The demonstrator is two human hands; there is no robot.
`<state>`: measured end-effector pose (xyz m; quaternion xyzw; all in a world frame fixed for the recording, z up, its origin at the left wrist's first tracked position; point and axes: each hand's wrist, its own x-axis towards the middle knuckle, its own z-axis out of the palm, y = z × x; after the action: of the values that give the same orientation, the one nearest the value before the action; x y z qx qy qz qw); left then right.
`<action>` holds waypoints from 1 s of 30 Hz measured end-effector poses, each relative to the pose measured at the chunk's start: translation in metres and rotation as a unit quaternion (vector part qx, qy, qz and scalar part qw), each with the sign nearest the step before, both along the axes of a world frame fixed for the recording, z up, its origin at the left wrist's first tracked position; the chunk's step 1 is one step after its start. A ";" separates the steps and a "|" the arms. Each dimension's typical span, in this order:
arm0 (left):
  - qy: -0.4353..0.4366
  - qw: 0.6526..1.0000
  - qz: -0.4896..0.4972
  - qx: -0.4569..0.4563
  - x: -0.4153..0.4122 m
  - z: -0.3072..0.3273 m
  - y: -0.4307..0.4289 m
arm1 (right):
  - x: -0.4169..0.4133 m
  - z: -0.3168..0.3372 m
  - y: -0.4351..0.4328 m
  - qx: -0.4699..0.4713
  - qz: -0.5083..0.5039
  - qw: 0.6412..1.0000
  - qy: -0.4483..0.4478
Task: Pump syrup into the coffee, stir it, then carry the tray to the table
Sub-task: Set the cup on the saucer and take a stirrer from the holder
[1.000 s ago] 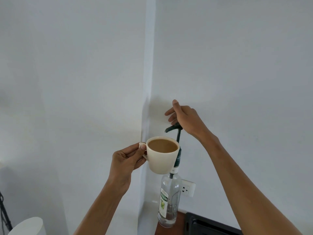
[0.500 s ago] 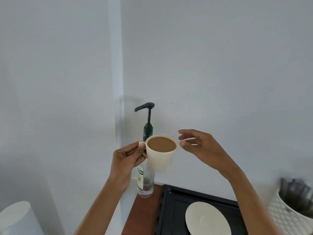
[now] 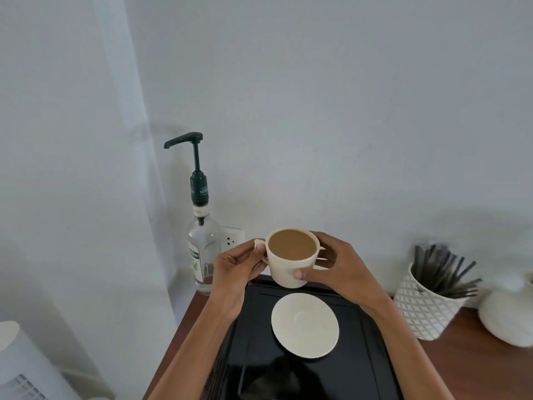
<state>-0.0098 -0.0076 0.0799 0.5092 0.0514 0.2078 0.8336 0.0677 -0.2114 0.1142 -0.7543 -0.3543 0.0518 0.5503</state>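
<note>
I hold a cream cup of milky coffee [image 3: 290, 262] in the air above the far edge of a black tray [image 3: 366, 365]. My left hand [image 3: 235, 269] pinches the cup's handle. My right hand [image 3: 337, 265] wraps around the cup's right side. Below the cup, an empty cream saucer [image 3: 305, 324] lies on the tray. The clear syrup bottle [image 3: 202, 249] with its dark green pump stands upright at the back left, beside my left hand and not touched.
A white patterned pot [image 3: 424, 310] of dark stir sticks stands right of the tray, with a white rounded vessel [image 3: 507, 313] beyond it. The brown counter [image 3: 473, 365] meets the wall, which carries a socket [image 3: 232, 239]. A white appliance [image 3: 20, 368] sits at lower left.
My right hand left the pump head and came to the cup's side. The cup moved right and down, away from the spout, to above the tray. My view tilted downward.
</note>
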 end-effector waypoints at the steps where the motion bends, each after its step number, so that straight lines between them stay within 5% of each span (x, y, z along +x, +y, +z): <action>1: 0.004 1.000 -0.003 -0.002 0.002 -0.005 -0.005 | 0.001 -0.004 -0.005 -0.002 -0.004 1.000 0.002; 30: 0.163 0.984 -0.070 0.026 0.013 -0.122 -0.040 | 0.008 -0.144 -0.041 -0.077 -0.066 0.988 0.116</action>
<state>0.0028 -0.0474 -0.0420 0.5601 0.1455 0.0648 0.8130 0.0758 -0.2525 -0.0297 -0.8051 -0.2324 0.1301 0.5300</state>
